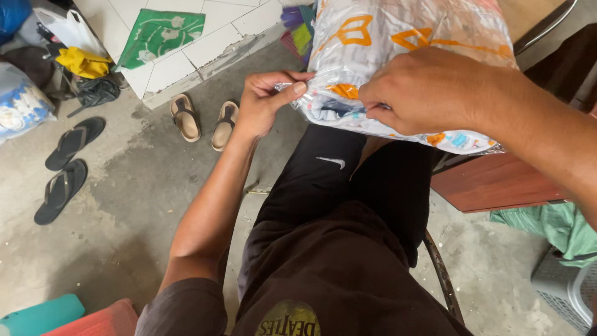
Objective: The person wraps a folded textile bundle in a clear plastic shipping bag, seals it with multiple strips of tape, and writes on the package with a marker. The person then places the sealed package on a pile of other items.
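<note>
Two hands on one plastic-wrapped package (398,56), propped over the knees against the edge of a reddish-brown wooden worktop (497,183). Left hand (264,102) at the package's near left corner, thumb and forefinger pinched narrow on a flap of clear film. Right hand (429,93) spread over the package's lower edge, fingertips curled and nipping the wrap, holding the bundle steady. Probably light and soft, folded cloth inside by the look of it, yielding under the fingers; film glossy, likely slippery and easy to tear, so best gripped at the corner or along the seam rather than on the smooth face. Left of the package, on the concrete floor (137,205), tan sandals (205,118) and, further left, black flip-flops (68,165).
</note>
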